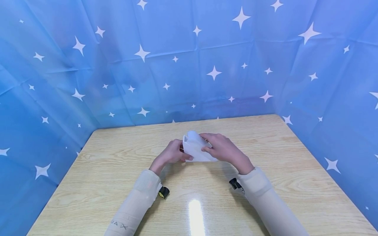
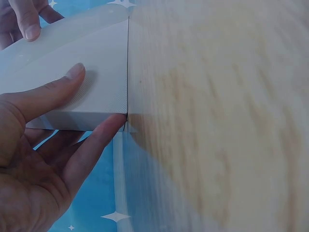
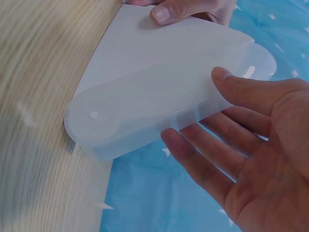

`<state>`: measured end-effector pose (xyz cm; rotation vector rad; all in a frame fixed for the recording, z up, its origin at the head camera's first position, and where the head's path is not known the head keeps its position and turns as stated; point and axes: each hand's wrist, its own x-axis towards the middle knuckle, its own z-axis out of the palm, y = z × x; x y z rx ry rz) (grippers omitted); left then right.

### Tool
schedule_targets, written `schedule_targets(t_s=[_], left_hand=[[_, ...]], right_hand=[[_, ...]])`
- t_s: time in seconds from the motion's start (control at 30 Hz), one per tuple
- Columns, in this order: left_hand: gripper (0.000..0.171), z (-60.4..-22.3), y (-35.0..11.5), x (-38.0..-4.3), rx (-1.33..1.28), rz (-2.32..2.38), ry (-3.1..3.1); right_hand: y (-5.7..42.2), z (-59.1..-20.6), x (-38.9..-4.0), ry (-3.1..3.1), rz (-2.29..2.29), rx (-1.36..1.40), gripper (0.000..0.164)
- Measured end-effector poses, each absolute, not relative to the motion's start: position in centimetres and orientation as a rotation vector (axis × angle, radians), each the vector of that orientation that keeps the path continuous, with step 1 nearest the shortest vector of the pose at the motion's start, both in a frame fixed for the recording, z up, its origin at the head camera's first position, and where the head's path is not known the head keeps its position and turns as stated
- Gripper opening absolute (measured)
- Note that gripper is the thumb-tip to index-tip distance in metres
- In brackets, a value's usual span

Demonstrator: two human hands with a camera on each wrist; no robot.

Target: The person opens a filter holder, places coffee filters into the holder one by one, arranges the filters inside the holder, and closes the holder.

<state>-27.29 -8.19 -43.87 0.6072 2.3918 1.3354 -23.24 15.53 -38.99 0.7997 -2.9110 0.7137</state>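
Observation:
A white box-like thing (image 1: 193, 147) with a finely textured face is held between both hands over the table. Along one side of it runs a long translucent plastic piece (image 3: 140, 111) with rounded ends and a small white round dot near one end. My left hand (image 1: 171, 152) grips the white part, its thumb flat on the textured face and its fingers along the edge and underneath. On the other side, my right hand (image 1: 222, 148) holds the translucent piece, thumb on top and fingers against its side wall.
The pale wood table (image 1: 118, 183) spreads around both arms, with a bright light reflection near its front. Blue cloth (image 1: 165, 72) with white stars hangs behind and at both sides. A small dark device (image 1: 163, 192) sits at each wrist.

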Motion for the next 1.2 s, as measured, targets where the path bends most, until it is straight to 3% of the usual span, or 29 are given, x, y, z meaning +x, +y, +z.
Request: schedule_targets(t_s=[1.2], left_hand=[[0.041, -44.01, -8.15, -27.41, 0.614, 1.319, 2.404]], right_hand=[[15.00, -39.19, -22.97, -2.923, 0.617, 0.782, 0.052]])
